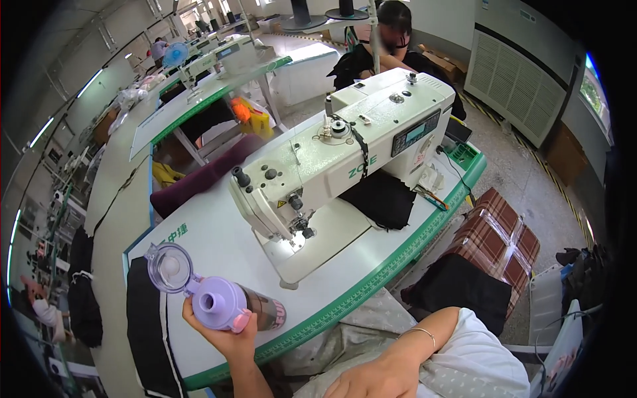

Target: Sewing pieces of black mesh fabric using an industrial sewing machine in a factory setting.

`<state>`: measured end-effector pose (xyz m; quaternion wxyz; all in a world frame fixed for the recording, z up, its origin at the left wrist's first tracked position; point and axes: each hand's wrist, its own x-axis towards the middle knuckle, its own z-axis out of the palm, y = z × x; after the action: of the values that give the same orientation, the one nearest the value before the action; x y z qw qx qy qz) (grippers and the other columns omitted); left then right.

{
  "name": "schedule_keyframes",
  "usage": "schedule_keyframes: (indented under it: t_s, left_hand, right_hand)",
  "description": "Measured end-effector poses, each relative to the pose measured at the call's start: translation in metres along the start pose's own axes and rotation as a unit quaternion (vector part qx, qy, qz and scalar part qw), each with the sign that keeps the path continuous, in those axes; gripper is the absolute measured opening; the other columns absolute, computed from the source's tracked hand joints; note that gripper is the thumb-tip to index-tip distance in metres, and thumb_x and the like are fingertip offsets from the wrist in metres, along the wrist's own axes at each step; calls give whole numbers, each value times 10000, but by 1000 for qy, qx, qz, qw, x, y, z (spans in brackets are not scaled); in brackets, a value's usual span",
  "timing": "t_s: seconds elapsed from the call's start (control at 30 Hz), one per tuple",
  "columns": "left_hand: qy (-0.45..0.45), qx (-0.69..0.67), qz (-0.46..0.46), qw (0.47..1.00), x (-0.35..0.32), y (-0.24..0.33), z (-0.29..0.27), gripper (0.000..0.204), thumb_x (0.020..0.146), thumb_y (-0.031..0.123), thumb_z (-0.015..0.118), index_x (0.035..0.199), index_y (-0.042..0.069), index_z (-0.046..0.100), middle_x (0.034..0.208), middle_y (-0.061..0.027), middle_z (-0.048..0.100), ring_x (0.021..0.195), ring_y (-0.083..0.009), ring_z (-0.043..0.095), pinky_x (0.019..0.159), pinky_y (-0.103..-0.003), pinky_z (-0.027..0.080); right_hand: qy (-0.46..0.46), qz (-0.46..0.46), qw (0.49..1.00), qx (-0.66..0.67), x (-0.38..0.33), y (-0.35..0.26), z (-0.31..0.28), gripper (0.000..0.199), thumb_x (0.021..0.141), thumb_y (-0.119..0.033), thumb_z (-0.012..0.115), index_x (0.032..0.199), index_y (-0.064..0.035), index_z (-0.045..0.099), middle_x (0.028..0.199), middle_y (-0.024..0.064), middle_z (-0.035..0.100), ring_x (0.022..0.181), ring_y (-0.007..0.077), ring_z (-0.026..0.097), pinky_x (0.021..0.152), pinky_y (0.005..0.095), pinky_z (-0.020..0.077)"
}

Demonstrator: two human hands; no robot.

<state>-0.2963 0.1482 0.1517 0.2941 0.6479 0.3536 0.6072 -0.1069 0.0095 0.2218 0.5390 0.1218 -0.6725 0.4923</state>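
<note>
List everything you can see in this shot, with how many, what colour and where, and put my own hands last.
water bottle: one, lilac top, dark body, flip lid open, held over the near table edge
sewing machine: one, white, middle of the table
table: one, white with green edge, centre
black fabric: one piece, under the machine's right end
checked cushion: one, brown plaid, on the seat at right
co-worker: one, dark top, behind the machine
fan: one, blue, far left
left hand: grips the bottle's neck
right hand: resting on the lap, holding nothing
</note>
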Motion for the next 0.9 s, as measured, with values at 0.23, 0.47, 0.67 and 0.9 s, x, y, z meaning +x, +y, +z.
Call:
schedule_keyframes:
  t_s: [0.23,0.47,0.67,0.9]
  left_hand:
    - [-25,-103,187,977,25,37,38,1228,629,390,941,1476,63,114,1345,-270,498,1211,-345,546,1036,-488,436]
    - [-257,-8,355,899,73,75,-33,856,896,455,643,1514,-12,278,1395,-277,474,1192,-393,565,1028,-511,477]
    - [-150,356,695,607,98,141,-14,944,889,647,606,1583,109,258,1439,-278,441,1129,-447,588,908,-471,534]
    - [90,557,731,383,88,140,4,880,915,622,574,1597,196,216,1495,-265,391,1122,-394,599,849,-412,572]
  right_hand:
    - [151,227,894,-355,-62,27,-39,95,934,-116,691,963,-27,676,889,102,671,770,303,631,696,371,501]
    - [245,314,805,-440,-108,47,-43,70,921,-90,695,914,-23,715,851,112,707,771,287,676,683,353,521]
    - [287,343,756,-477,-126,34,-31,82,925,-108,699,922,-28,716,867,116,717,780,289,689,683,364,526]
    - [338,347,711,-509,-151,35,-37,111,935,-135,693,922,-28,716,859,114,714,764,275,683,659,358,523]
